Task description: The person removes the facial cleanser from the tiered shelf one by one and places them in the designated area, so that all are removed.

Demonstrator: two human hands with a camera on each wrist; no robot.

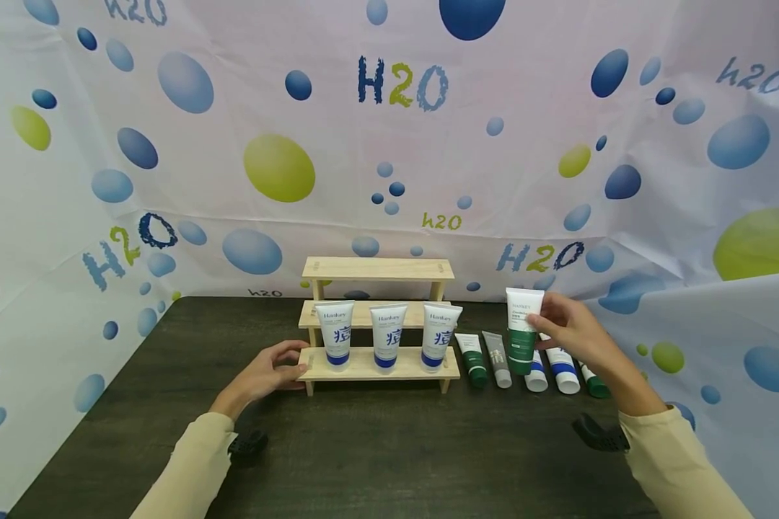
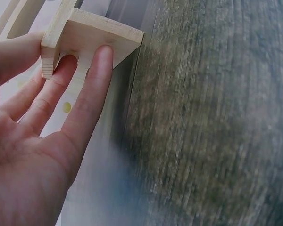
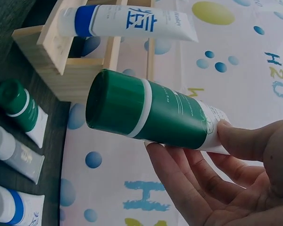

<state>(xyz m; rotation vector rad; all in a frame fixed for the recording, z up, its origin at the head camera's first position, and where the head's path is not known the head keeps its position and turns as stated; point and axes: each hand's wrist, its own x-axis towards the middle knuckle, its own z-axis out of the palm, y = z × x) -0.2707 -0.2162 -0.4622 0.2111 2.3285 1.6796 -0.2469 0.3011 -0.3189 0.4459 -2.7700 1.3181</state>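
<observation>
Across a streaky, dark-grained table to a stepped, pale-wood rack, gripped low by the left hand; onto three tapering white tubes upright there, then smooth lying tubes; above those, pinched in the right hand, a glossy green-and-white tube!

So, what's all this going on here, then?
A person is handling some squeeze tubes with bare hands. The right hand holds a green-and-white tube, cap down, off the dark table. The left hand grips the left end of the lowest shelf of a three-tier wooden stand. Three white-and-blue tubes stand in a row on that shelf, caps down. More tubes lie on the table to the right of the stand.
</observation>
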